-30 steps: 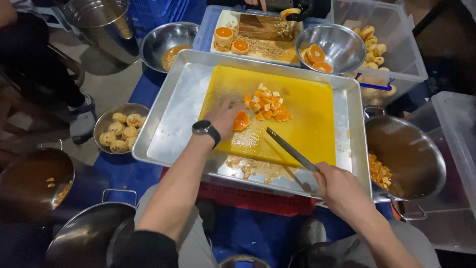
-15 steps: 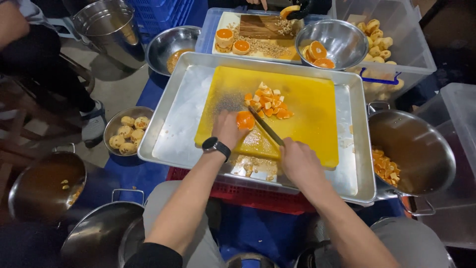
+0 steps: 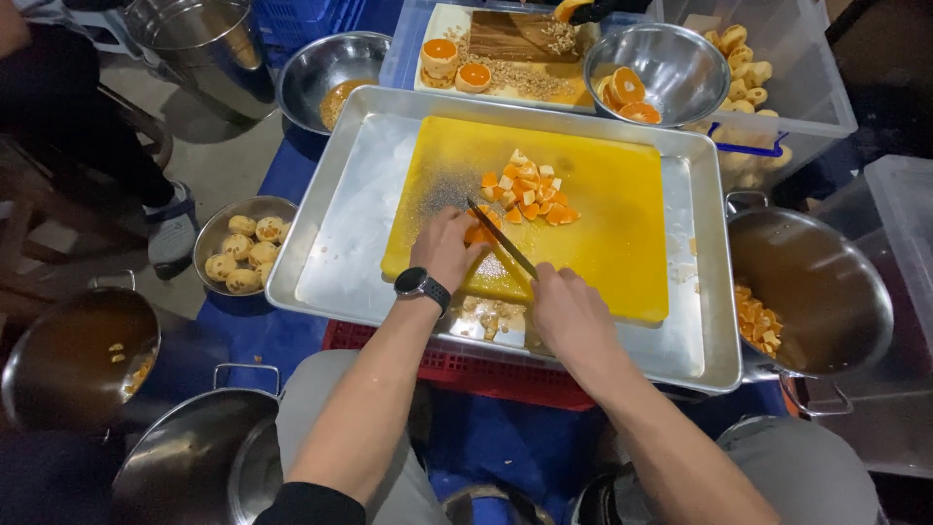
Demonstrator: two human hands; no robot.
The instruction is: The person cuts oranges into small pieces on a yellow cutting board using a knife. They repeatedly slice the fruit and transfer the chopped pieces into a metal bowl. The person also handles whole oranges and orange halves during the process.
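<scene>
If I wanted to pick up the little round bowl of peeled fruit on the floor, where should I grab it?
Grip the small round steel bowl by its thin rim, coming straight down from above. Its bare left edge is probably best: the peeled yellow fruits fill the middle, and the big steel tray crowds its right side.

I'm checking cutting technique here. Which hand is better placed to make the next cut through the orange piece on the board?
Probably the right hand: it grips the knife, whose blade lies across the orange piece. The left hand pins that piece on the yellow cutting board.
</scene>
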